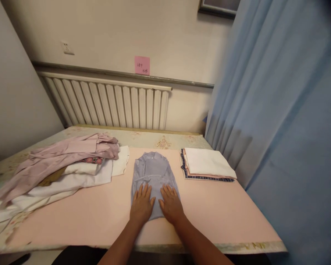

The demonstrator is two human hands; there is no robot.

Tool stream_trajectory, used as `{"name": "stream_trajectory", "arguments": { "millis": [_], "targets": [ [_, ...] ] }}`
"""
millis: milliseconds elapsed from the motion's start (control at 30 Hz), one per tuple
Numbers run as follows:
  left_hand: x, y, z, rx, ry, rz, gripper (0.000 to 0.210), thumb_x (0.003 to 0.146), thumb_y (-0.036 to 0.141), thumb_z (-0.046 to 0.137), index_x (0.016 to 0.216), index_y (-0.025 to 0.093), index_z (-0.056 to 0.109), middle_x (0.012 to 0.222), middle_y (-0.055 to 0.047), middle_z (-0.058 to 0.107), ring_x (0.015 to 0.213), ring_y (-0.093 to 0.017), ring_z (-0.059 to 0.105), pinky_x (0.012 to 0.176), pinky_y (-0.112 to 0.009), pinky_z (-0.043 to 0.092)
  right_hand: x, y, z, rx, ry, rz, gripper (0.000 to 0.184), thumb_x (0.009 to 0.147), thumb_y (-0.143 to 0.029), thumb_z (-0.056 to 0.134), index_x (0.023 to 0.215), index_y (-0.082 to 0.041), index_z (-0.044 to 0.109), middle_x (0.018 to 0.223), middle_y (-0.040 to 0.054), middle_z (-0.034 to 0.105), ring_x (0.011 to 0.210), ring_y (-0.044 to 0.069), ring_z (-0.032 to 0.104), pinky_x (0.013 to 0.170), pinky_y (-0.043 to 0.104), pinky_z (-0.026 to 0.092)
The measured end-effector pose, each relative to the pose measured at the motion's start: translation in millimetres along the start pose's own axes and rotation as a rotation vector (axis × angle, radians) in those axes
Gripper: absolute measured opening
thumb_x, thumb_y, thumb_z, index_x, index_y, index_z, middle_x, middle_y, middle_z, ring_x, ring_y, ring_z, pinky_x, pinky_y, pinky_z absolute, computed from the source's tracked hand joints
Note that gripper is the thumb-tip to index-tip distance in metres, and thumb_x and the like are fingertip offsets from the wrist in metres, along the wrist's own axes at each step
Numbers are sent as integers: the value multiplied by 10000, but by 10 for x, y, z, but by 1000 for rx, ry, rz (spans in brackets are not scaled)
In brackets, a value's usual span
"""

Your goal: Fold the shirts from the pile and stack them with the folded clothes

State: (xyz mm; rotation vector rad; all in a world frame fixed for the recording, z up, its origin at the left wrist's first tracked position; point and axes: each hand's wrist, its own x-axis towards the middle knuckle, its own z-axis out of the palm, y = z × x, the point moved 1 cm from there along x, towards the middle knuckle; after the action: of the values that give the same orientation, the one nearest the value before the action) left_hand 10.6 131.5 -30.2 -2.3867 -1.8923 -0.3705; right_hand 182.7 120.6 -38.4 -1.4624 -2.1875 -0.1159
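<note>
A blue-grey striped shirt point(154, 167), folded into a narrow long shape, lies in front of me with its collar at the far end. My left hand point(141, 204) rests flat on the shirt's near left part, fingers spread. Flat on the near right part lies my right hand point(170, 203), its fingers also stretched out. Both thumbs point inward with a strip of the fabric between them. Neither hand grips the cloth. Beneath the shirt is a pink cloth point(99, 217) covering the table.
Loose garments, with a mauve one point(71, 147) on top, are heaped at the left. A folded stack with a white cloth point(209, 162) uppermost sits at the right. A radiator point(110, 103) stands behind, and a blue curtain point(267, 110) hangs along the right side.
</note>
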Motion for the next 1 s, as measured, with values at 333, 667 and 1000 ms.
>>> {"name": "stream_trajectory", "arguments": {
  "millis": [333,667,1000],
  "targets": [
    [106,-149,-2,30,-2,-21,567,937,448,345,1429,170,385,1510,-95,356,1406,-293,267,1125,-473,239,0,-14,-17,7,-18,3,465,942,-386,458,1357,-177,479,1415,88,477,1371,248,323,1133,456,235],
    [210,-231,35,45,16,-52,574,936,450,330,1433,168,374,1505,-100,365,1411,-280,258,1125,-479,230,4,-31,-34,-42,-67,2,451,938,-322,448,1361,-165,468,1433,97,454,1377,249,313,1133,456,230],
    [203,-249,50,26,37,-44,559,938,439,325,1420,164,396,1491,-106,387,1404,-286,274,1121,-493,231,8,-37,-41,-31,-27,-12,444,925,-294,466,1347,-159,483,1415,108,473,1362,258,340,1128,477,240]
  ]
}}
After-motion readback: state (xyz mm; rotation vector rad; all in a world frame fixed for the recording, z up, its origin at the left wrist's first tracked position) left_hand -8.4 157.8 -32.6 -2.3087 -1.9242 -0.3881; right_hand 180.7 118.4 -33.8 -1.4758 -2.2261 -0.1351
